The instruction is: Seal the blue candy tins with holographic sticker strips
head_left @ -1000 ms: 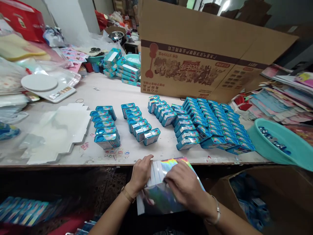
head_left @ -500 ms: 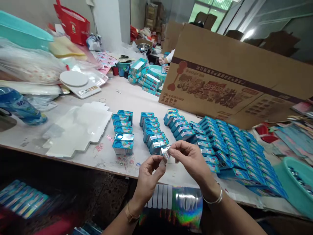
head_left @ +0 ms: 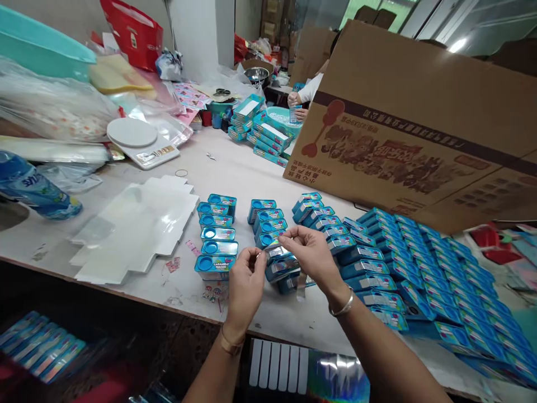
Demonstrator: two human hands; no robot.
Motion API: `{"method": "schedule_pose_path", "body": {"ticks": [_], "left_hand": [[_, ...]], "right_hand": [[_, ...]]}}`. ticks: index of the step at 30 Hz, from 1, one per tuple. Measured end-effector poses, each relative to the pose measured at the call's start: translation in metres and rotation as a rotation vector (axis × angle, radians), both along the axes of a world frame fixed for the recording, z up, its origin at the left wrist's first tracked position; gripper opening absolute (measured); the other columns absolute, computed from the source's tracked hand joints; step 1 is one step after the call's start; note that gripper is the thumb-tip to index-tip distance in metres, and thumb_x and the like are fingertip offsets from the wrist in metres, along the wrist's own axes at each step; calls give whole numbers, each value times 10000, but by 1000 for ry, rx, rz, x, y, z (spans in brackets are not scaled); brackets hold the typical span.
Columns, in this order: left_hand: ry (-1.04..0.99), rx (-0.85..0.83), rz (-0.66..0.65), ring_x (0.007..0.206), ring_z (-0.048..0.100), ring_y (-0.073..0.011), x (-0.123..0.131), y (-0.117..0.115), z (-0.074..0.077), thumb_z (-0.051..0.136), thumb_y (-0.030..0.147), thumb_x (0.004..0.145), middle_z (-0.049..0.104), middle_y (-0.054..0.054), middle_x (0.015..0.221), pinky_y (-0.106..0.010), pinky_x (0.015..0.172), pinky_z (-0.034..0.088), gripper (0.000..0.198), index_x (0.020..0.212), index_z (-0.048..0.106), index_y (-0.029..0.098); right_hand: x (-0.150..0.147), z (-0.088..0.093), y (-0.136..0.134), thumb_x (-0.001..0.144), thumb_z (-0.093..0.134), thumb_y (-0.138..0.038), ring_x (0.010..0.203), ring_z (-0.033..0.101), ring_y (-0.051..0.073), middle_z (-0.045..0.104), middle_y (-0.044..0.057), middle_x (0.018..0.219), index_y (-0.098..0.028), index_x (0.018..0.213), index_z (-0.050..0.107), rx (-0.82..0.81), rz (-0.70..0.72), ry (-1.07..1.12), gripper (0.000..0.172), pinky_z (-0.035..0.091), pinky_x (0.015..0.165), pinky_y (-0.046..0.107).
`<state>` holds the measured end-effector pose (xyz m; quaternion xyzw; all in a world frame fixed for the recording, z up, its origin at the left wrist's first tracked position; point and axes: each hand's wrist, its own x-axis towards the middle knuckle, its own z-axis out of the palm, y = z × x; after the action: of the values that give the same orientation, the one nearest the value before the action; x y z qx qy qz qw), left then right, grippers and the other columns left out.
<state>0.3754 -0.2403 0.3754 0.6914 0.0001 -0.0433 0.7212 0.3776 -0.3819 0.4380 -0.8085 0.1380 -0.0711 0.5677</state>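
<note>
My left hand [head_left: 247, 280] and my right hand [head_left: 312, 254] meet over the middle column of small blue tins or boxes. Thumb and finger of each are pinched at the ends of a thin clear sticker strip [head_left: 273, 246], which lies close to the top of one box. Fingers partly cover that box. Nearer me, another blue box [head_left: 289, 284] has a translucent strip [head_left: 301, 286] hanging over its front edge. To the left stands a column of blue boxes [head_left: 215, 264] with round marks on their tops. Below the table edge is a sheet of pale strips [head_left: 279, 366] beside shiny rainbow foil.
Many blue boxes [head_left: 419, 268] fill the right side. A large cardboard carton [head_left: 403, 129] stands behind them. On the left are flattened white card [head_left: 134, 229], a scale [head_left: 145, 145] and a bottle [head_left: 37, 187]. Beyond the carton, another person's hand [head_left: 294, 99] holds a blue packet.
Both hands have moved away from me, from the near end of the middle column to farther along it. A strip now hangs from the nearest box. The view has shifted slightly.
</note>
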Motion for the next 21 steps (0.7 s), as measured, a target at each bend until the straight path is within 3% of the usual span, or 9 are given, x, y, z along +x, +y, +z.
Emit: {"method": "schedule_pose_path", "body": {"ticks": [7, 11, 17, 21], "left_hand": [[-166, 234, 179, 966, 661, -222, 14, -11, -10, 476, 303, 941, 701, -96, 1009, -338, 838, 515, 245, 1085, 630, 178], [-245, 343, 260, 1021, 673, -230, 24, -13, -11, 420, 236, 957, 709, -125, 1082, -342, 855, 526, 288, 1161, 608, 158], [-271, 482, 281, 968, 699, -245, 31, -18, -15, 430, 213, 944, 721, -145, 1056, -353, 816, 542, 301, 1173, 610, 140], [-278, 521, 240, 925, 702, -239, 31, -17, -16, 451, 178, 923, 722, -113, 971, -347, 813, 539, 306, 1179, 617, 150]], "right_hand": [[16, -24, 7, 721, 686, -443, 471, 293, 84, 358, -89, 480, -182, 659, 612, -2, -118, -84, 279, 215, 468, 235], [19, -31, 13, 743, 647, -436, 466, 313, 94, 361, -90, 477, -190, 674, 603, -27, -155, -64, 259, 230, 471, 238], [23, -32, 12, 778, 613, -395, 478, 386, 114, 411, -79, 478, -207, 664, 595, -228, -181, 0, 220, 285, 499, 240], [24, -34, 12, 837, 588, -336, 495, 427, 130, 461, -63, 488, -215, 699, 620, -477, -185, 80, 186, 261, 532, 250]]}}
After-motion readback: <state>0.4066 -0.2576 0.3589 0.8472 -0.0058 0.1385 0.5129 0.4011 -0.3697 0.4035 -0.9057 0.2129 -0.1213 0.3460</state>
